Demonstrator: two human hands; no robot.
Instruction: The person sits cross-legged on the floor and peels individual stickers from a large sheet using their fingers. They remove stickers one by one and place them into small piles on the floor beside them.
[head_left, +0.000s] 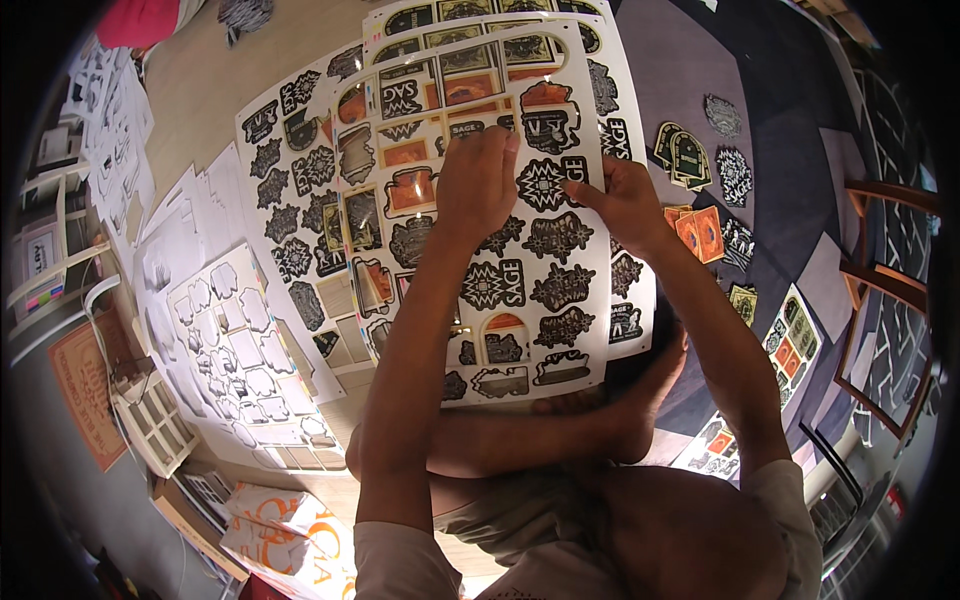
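A large white sticker sheet (560, 385) with dark, gold and orange die-cut designs is held up in front of me. Several shapes are cut away, and things behind show through the holes. My right hand (625, 205) grips its right edge, thumb on the front beside a black starburst sticker (542, 186). In front of the sheet's upper middle is my left hand (480, 185), its fingers curled closed; whatever they hold is hidden. More printed sticker sheets (262, 185) lie behind and to the left of this one.
Loose cut stickers lie in piles on the dark mat at right: gold-edged arches (682, 155), orange cards (700, 233) and black starbursts (734, 178). Used white sheets (225, 340) with cut-out holes spread at left. A wooden chair frame (885, 285) stands far right; an orange-printed bag (285, 535) lies lower left.
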